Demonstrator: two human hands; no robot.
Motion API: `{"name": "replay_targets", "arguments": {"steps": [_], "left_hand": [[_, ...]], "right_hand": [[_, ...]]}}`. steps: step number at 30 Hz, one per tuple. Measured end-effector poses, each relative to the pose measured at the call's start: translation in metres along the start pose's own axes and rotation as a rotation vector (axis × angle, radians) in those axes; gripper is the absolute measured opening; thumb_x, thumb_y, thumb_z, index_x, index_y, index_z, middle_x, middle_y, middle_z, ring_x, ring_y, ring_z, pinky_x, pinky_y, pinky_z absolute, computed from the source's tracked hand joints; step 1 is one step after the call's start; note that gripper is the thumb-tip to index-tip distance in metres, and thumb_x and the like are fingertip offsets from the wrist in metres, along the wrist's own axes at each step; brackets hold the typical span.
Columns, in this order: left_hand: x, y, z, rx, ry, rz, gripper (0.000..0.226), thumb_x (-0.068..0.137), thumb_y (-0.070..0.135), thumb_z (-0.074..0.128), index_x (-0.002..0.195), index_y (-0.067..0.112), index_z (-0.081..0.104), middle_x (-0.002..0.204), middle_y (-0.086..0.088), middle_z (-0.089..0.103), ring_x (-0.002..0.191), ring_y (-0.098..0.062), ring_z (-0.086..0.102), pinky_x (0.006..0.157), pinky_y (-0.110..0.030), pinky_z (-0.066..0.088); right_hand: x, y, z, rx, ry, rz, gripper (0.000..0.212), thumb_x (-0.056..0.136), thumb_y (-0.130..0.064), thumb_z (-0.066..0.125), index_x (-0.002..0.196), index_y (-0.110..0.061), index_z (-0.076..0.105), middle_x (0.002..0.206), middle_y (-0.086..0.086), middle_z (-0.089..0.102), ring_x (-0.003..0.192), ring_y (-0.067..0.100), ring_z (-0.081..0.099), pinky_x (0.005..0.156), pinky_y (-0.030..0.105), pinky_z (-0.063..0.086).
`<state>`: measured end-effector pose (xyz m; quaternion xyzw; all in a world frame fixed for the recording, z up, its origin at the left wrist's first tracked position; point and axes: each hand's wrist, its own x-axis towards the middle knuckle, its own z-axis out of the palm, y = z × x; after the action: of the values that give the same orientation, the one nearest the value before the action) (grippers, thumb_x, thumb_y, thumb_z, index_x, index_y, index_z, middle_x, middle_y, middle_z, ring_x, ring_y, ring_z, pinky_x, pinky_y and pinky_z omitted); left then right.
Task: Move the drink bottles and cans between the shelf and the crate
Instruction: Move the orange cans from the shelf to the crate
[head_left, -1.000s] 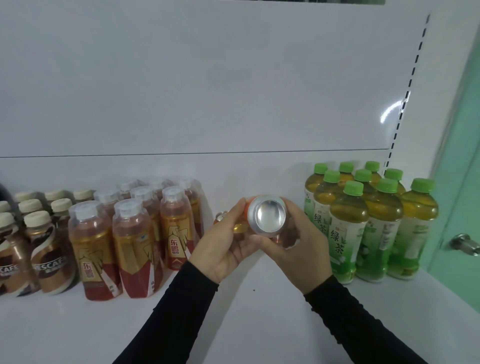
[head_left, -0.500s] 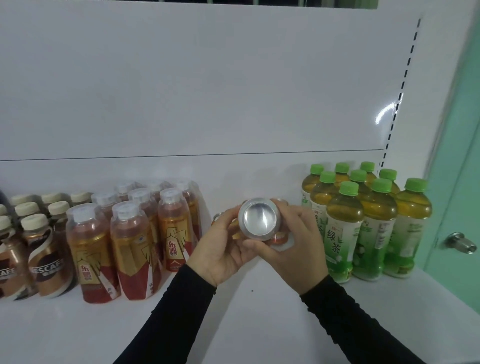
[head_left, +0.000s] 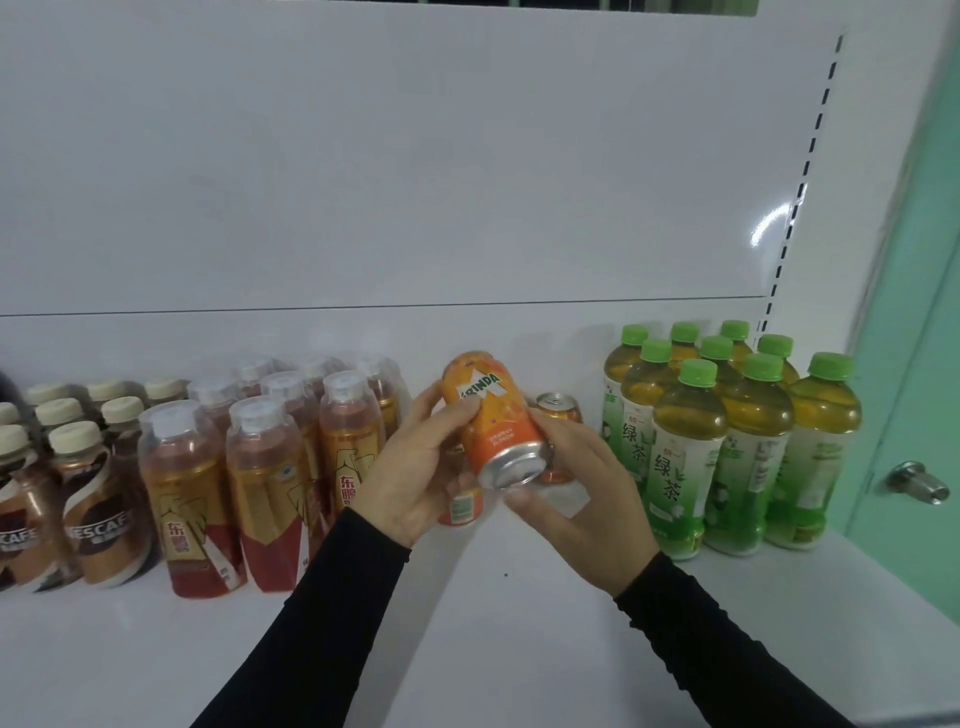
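My left hand (head_left: 415, 462) and right hand (head_left: 582, 488) both grip the tilted orange can (head_left: 493, 423) above the shelf (head_left: 156, 649).
It's between red bottles (head_left: 270, 467) and green tea bottles (head_left: 691, 457); setting it down crooked could topple the cans behind (head_left: 558, 408).

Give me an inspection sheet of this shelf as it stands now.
Surface: white shelf, bare in front.
Job's things: orange Mirinda can held tilted, base toward the camera; two more cans standing behind it; green tea bottles at right; red bottles and coffee bottles at left.
Clutter: nothing seen.
Hands: left hand and right hand both grip the Mirinda can.
Cables: nothing seen.
Surroundings: white back panel; green door with knob at right.
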<state>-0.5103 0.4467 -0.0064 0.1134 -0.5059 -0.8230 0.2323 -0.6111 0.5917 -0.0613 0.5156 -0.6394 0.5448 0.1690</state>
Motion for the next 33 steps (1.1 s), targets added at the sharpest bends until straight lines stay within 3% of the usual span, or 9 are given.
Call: {"name": "replay_targets", "arguments": {"steps": [2, 4, 8, 13, 17, 20, 25, 29, 33], "left_hand": [[0.0, 0.002, 0.0, 0.039, -0.011, 0.11, 0.071, 0.073, 0.012, 0.077, 0.139, 0.024, 0.052, 0.115, -0.015, 0.073, 0.096, -0.03, 0.073, 0.074, -0.045, 0.062], [-0.002, 0.0, -0.001, 0.11, -0.046, 0.191, 0.076, 0.07, 0.003, 0.08, 0.139, 0.023, 0.053, 0.117, -0.015, 0.071, 0.102, -0.03, 0.072, 0.075, -0.042, 0.06], [-0.002, -0.008, -0.006, 0.308, -0.123, 0.301, 0.076, 0.069, 0.0, 0.082, 0.136, 0.027, 0.057, 0.127, -0.008, 0.066, 0.115, -0.031, 0.066, 0.09, -0.053, 0.056], [-0.01, -0.011, -0.002, 0.529, -0.22, 0.393, 0.077, 0.068, 0.001, 0.082, 0.135, 0.025, 0.052, 0.131, 0.006, 0.065, 0.12, -0.019, 0.063, 0.092, -0.031, 0.054], [-0.013, -0.012, -0.001, 0.645, -0.228, 0.463, 0.072, 0.066, 0.021, 0.086, 0.13, 0.03, 0.053, 0.13, 0.009, 0.065, 0.127, -0.014, 0.058, 0.106, -0.029, 0.047], [-0.015, -0.015, -0.003, 0.701, -0.232, 0.49, 0.069, 0.066, 0.023, 0.086, 0.126, 0.033, 0.054, 0.128, 0.012, 0.065, 0.126, -0.012, 0.057, 0.105, -0.023, 0.044], [-0.016, -0.022, -0.009, 0.74, -0.243, 0.498, 0.069, 0.069, 0.006, 0.082, 0.127, 0.03, 0.054, 0.127, 0.014, 0.064, 0.126, -0.01, 0.056, 0.105, -0.021, 0.043], [-0.018, -0.018, -0.009, 0.801, -0.234, 0.509, 0.066, 0.07, 0.016, 0.084, 0.127, 0.035, 0.056, 0.125, 0.016, 0.064, 0.124, -0.009, 0.058, 0.106, -0.025, 0.045], [-0.021, -0.009, -0.001, 0.911, -0.145, 0.592, 0.059, 0.069, 0.029, 0.089, 0.112, 0.057, 0.06, 0.12, 0.026, 0.062, 0.117, -0.002, 0.059, 0.096, -0.018, 0.049]], "right_hand": [[-0.001, 0.0, -0.001, 0.051, -0.039, 0.1, 0.071, 0.079, -0.081, 0.052, 0.138, -0.042, 0.045, 0.129, -0.013, 0.06, 0.119, 0.002, 0.056, 0.095, 0.016, 0.047], [-0.001, 0.002, 0.001, 0.101, -0.083, 0.182, 0.073, 0.077, -0.08, 0.056, 0.14, -0.046, 0.042, 0.127, -0.017, 0.062, 0.115, 0.003, 0.061, 0.096, 0.023, 0.052], [0.0, 0.002, 0.004, 0.26, -0.101, 0.26, 0.072, 0.079, -0.051, 0.077, 0.142, -0.032, 0.049, 0.125, -0.013, 0.067, 0.113, 0.008, 0.065, 0.097, 0.032, 0.054], [0.002, 0.008, 0.004, 0.314, -0.135, 0.303, 0.063, 0.077, -0.017, 0.085, 0.133, -0.021, 0.055, 0.121, -0.004, 0.069, 0.114, 0.017, 0.065, 0.099, 0.041, 0.053], [-0.003, 0.014, 0.005, 0.307, -0.091, 0.305, 0.067, 0.074, -0.014, 0.085, 0.133, -0.02, 0.054, 0.122, -0.01, 0.068, 0.116, 0.012, 0.063, 0.101, 0.031, 0.051], [-0.005, 0.018, 0.007, 0.286, -0.061, 0.285, 0.071, 0.072, -0.005, 0.085, 0.133, -0.019, 0.051, 0.122, -0.021, 0.065, 0.117, 0.005, 0.061, 0.098, 0.02, 0.049], [-0.009, 0.03, 0.009, 0.26, -0.034, 0.283, 0.072, 0.07, -0.003, 0.087, 0.131, -0.017, 0.051, 0.126, -0.017, 0.064, 0.119, 0.007, 0.06, 0.101, 0.025, 0.048], [-0.011, 0.03, 0.011, 0.243, -0.011, 0.276, 0.074, 0.068, -0.021, 0.087, 0.133, -0.017, 0.051, 0.129, -0.009, 0.064, 0.121, 0.009, 0.06, 0.103, 0.028, 0.049], [-0.011, 0.035, 0.013, 0.188, 0.008, 0.284, 0.075, 0.07, -0.014, 0.089, 0.135, -0.022, 0.052, 0.13, -0.008, 0.063, 0.12, 0.013, 0.06, 0.102, 0.037, 0.05]]}}
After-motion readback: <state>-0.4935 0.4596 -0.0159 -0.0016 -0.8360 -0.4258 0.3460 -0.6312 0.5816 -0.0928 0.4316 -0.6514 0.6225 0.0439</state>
